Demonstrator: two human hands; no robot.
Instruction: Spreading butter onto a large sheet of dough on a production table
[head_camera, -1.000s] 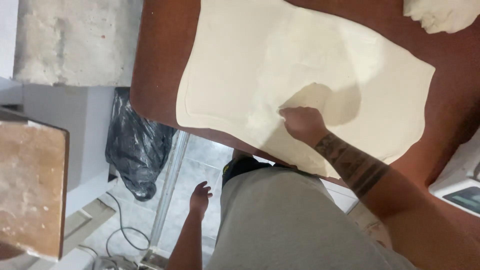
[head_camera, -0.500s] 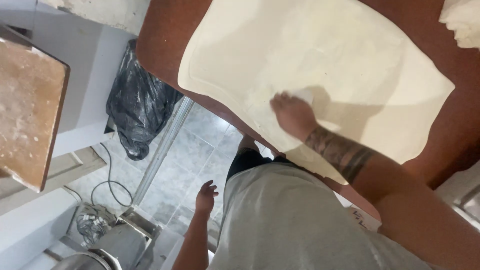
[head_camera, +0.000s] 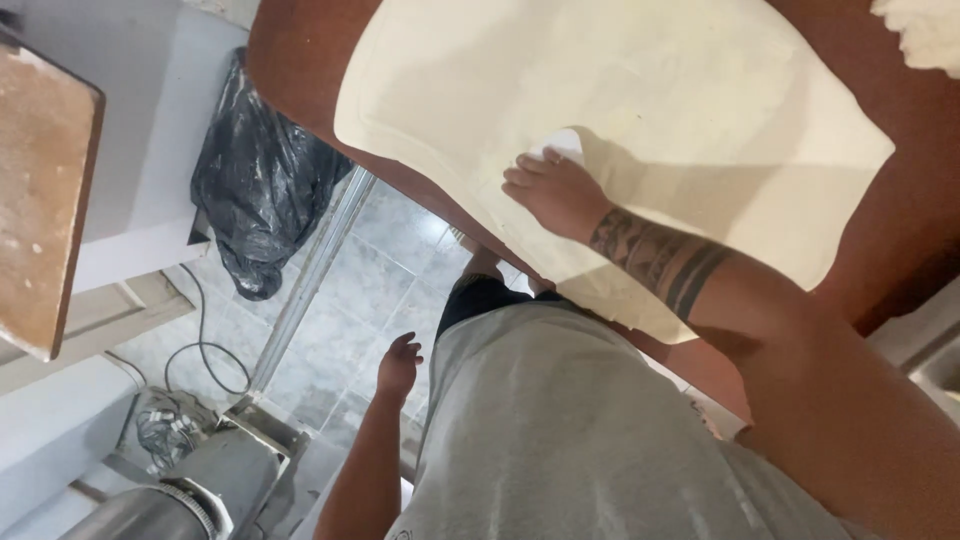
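Pale cream dough, rolled into a broad thin sheet (head_camera: 640, 110), covers most of the upper middle of the frame. It lies flat on a reddish-brown table (head_camera: 290, 60), whose rounded edge runs from the upper left down toward the lower right. The sheet's near edge hangs slightly past the table's rim in the centre of the frame.

The right hand (head_camera: 555, 190) rests on the sheet near that edge, just left of centre. It lies palm down with the fingers stretched out and close together, pressing flat on the dough and gripping nothing. A small raised fold of dough shows just above the fingertips. The forearm, banded with dark tattoos, runs from the hand to the lower right.

The left hand (head_camera: 398, 362) hangs off the table at the lower centre, above the floor. Its fingers are loosely curled and half open, it holds nothing, and it is well apart from the dough.

At the top right corner a second pale lump of dough (head_camera: 925, 35) sits on the table, apart from the sheet. Below the table's edge lies a grey tiled floor (head_camera: 380, 270). A black plastic bag (head_camera: 255, 190) stands on it at the left, beside a white wall. A floured brown wooden board (head_camera: 40, 200) fills the left edge. A grey metal machine (head_camera: 190, 490) and a coiled cable (head_camera: 205, 345) occupy the lower left corner. The person's grey shirt (head_camera: 580, 430) fills the bottom centre.
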